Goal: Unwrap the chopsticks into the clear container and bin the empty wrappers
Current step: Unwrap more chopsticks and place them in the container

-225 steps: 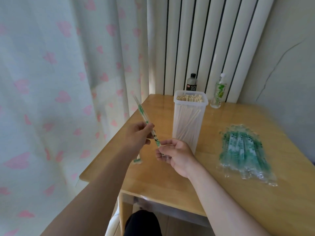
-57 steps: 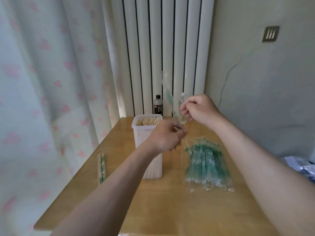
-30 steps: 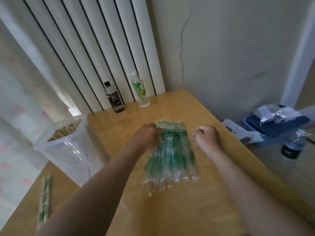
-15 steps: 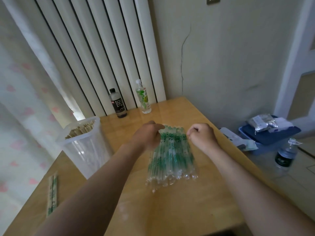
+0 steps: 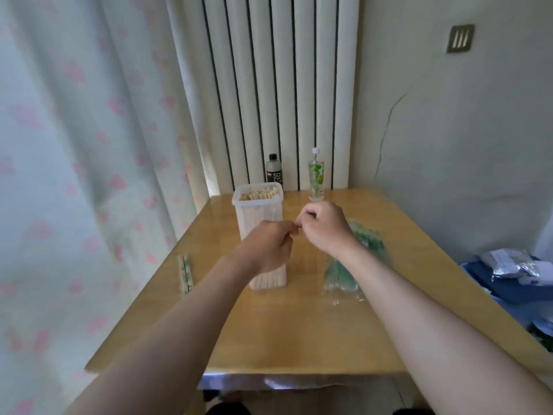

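The tall clear container [image 5: 250, 215], holding several bare chopsticks, stands at the middle of the wooden table [image 5: 299, 333]. A pile of green-printed wrapped chopsticks [image 5: 371, 244] lies to its right, partly under my right forearm. My left hand [image 5: 269, 250] and my right hand [image 5: 326, 227] are raised in front of the container with their fingertips meeting. Both pinch the end of a wrapped chopstick pack, which the hands mostly hide. One more wrapped pair [image 5: 185, 274] lies near the table's left edge.
A dark soda bottle [image 5: 274, 172] and a green-labelled bottle [image 5: 316, 178] stand at the back by the radiator. A curtain hangs close on the left. Off the table's right side sits a blue box [image 5: 490, 283] with plastic bags [image 5: 508, 262] on it.
Both hands have lifted off the pile and come together in front of the container. The view has swung back left, so the container is central again.
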`<control>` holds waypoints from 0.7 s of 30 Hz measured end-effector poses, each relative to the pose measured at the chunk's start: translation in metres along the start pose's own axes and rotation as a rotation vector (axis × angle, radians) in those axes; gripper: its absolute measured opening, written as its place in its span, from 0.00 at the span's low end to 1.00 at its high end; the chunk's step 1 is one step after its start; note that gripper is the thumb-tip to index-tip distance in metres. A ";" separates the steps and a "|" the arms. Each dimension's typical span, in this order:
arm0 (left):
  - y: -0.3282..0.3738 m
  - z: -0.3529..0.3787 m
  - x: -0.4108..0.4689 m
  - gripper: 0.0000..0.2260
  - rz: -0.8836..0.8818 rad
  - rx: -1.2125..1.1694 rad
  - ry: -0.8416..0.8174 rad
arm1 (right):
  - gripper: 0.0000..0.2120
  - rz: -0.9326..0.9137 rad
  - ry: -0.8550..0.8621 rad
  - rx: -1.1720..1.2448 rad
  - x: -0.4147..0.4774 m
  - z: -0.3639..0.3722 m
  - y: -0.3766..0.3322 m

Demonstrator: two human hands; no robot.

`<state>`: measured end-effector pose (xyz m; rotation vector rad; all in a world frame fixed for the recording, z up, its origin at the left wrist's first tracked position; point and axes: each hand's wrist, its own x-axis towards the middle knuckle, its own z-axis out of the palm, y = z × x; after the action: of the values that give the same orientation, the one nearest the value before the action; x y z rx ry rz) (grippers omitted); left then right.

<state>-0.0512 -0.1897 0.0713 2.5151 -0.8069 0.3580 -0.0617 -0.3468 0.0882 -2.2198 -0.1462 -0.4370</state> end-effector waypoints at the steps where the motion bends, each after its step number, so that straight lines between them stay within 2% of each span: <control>1: -0.011 -0.005 -0.010 0.13 -0.042 -0.007 0.019 | 0.14 -0.013 -0.029 -0.015 0.000 0.013 -0.006; 6: -0.081 -0.012 -0.066 0.08 -0.302 0.041 0.121 | 0.13 -0.087 -0.251 -0.076 -0.009 0.085 -0.026; 9: -0.127 -0.007 -0.097 0.09 -0.506 0.086 0.167 | 0.13 -0.069 -0.427 -0.110 -0.016 0.128 -0.032; 11: -0.154 -0.001 -0.115 0.11 -0.582 0.128 0.161 | 0.12 -0.026 -0.540 -0.148 -0.019 0.155 -0.034; 14: -0.183 0.010 -0.136 0.13 -0.595 0.156 0.141 | 0.13 0.063 -0.612 -0.134 -0.022 0.192 -0.037; 18: -0.203 0.025 -0.152 0.13 -0.551 0.134 0.158 | 0.09 0.203 -0.592 -0.075 -0.020 0.233 -0.036; 21: -0.207 0.029 -0.152 0.17 -0.541 0.130 0.160 | 0.07 0.253 -0.553 -0.092 -0.016 0.252 -0.031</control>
<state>-0.0438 0.0165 -0.0845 2.6538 -0.0288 0.4234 -0.0190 -0.1319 -0.0420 -2.3601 -0.1354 0.3212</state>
